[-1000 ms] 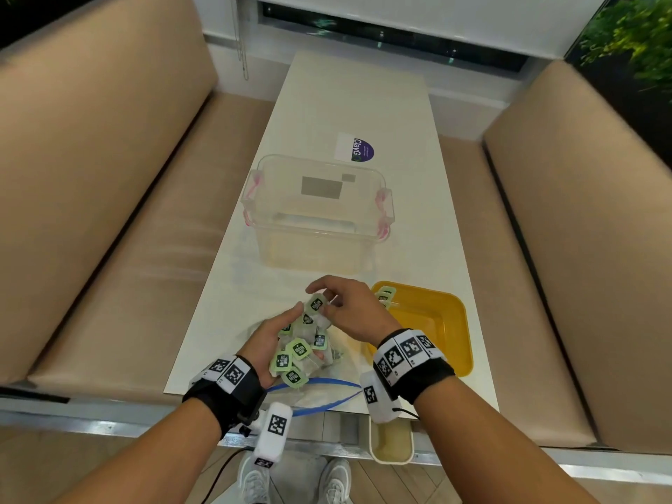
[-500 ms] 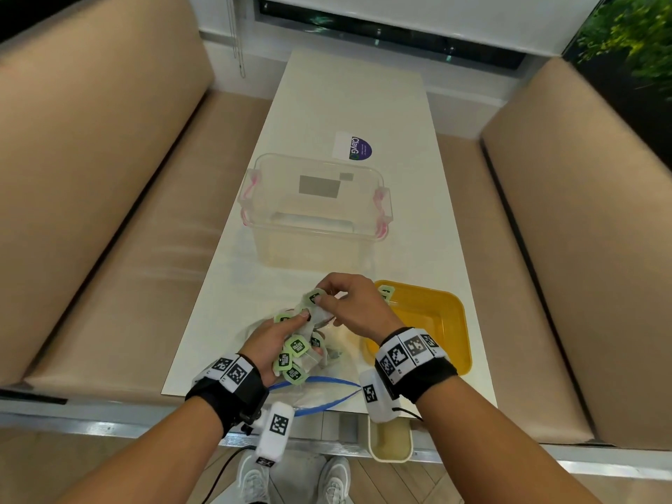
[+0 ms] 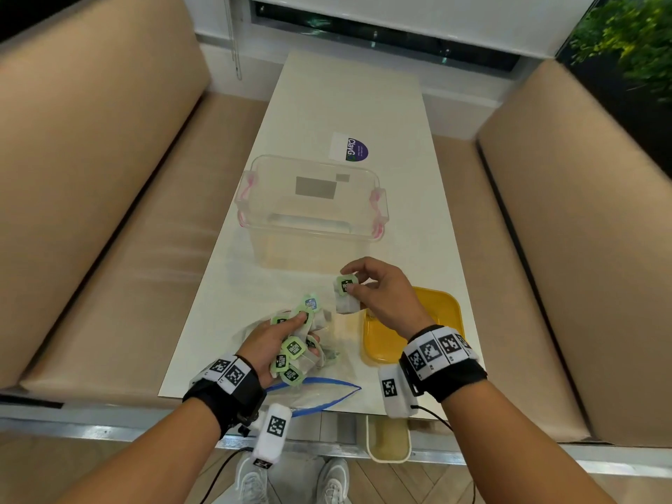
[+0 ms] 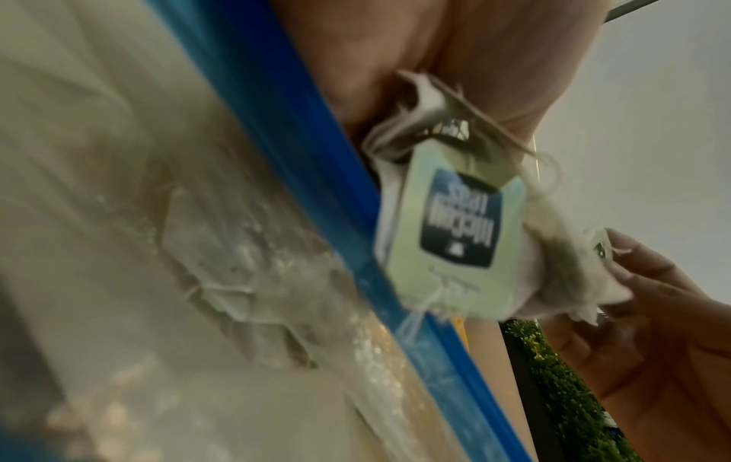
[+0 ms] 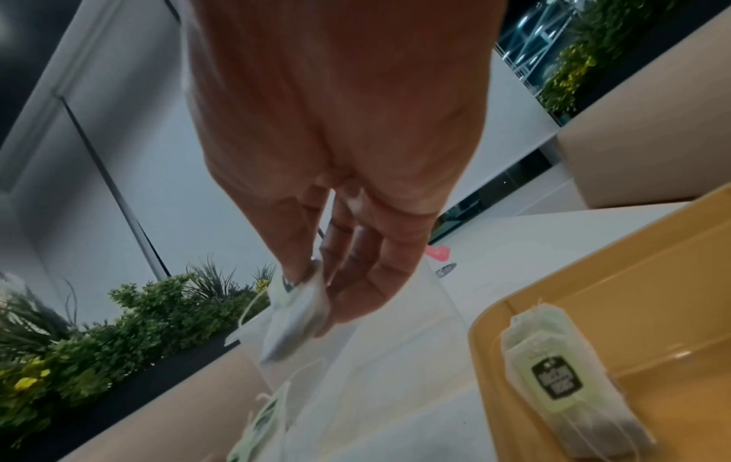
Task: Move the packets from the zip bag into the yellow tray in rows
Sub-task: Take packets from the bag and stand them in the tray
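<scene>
My left hand (image 3: 287, 336) grips a bunch of tea-bag packets (image 3: 292, 349) with green tags, just above the zip bag (image 3: 320, 392), which lies at the table's near edge with its blue zip open. My right hand (image 3: 358, 287) pinches a single packet (image 3: 345, 294) and holds it in the air left of the yellow tray (image 3: 442, 307). The right wrist view shows that packet (image 5: 294, 322) hanging from my fingertips and another packet (image 5: 562, 375) lying in the tray (image 5: 641, 275). Close up in the left wrist view are a packet tag (image 4: 455, 225) and the blue zip (image 4: 316, 225).
A clear plastic box (image 3: 309, 212) with pink latches stands just beyond my hands. Past it a sticker (image 3: 351, 149) sits on the white table (image 3: 349, 103). Tan bench seats run along both sides of the table. A small cream bin (image 3: 388, 441) stands below the near edge.
My right hand has pulled one packet free of the bunch and carried it up and to the right, towards the tray. The left hand has stayed put with the remaining packets.
</scene>
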`<state>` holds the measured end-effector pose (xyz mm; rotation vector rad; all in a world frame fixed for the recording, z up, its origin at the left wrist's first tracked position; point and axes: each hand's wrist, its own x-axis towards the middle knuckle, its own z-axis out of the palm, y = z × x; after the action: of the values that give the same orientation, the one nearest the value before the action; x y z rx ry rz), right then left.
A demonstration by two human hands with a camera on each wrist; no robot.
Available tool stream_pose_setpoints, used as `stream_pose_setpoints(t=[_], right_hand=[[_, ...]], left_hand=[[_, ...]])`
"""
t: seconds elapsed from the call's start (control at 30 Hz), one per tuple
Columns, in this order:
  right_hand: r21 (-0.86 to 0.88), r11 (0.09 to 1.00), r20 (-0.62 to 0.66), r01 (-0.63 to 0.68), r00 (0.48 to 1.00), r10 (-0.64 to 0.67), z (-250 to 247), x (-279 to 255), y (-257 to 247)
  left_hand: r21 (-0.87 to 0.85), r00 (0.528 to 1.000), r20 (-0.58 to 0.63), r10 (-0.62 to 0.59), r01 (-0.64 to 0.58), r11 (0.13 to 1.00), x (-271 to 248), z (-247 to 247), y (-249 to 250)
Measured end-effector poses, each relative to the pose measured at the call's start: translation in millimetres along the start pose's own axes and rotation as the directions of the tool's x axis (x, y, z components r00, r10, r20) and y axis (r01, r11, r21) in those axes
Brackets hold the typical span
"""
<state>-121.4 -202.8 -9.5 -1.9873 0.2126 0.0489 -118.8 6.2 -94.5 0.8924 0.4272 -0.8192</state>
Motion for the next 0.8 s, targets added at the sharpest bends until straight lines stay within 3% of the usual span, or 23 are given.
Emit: stream_pose_setpoints(t=[0.13,0.23,0.43,0.6,0.8], right_hand=[[-0.199,0.979,-0.058,0.042,0.997,-0.055,-10,-3,4],[-0.495,0.862,-0.077,0.111,0.982,-0.171,-22,-5,7],[-0.453,0.892,-0.088,-0.003,0.995,-0.041,-54,-7,-1],[-0.493,0.865,-0.145,-0.092,0.989,0.023,-68,-7,6],[-0.498,0.855,-0.073,-0.145,0.989,0.125,-66,-8,26]], left_hand=[[0.036,1.000,-0.014,-0.015,0.015,0.999,-2,0,1],[0.034,1.000,-0.013,-0.017,0.017,0.999,-5,2,3],[0.052,1.000,-0.029,-0.007,0.009,0.999,-7,5,3],[0.031,0.999,-0.039,-0.006,0.008,0.999,-8,7,3],[0.033,0.999,-0.042,-0.005,0.006,0.999,-12,12,4]])
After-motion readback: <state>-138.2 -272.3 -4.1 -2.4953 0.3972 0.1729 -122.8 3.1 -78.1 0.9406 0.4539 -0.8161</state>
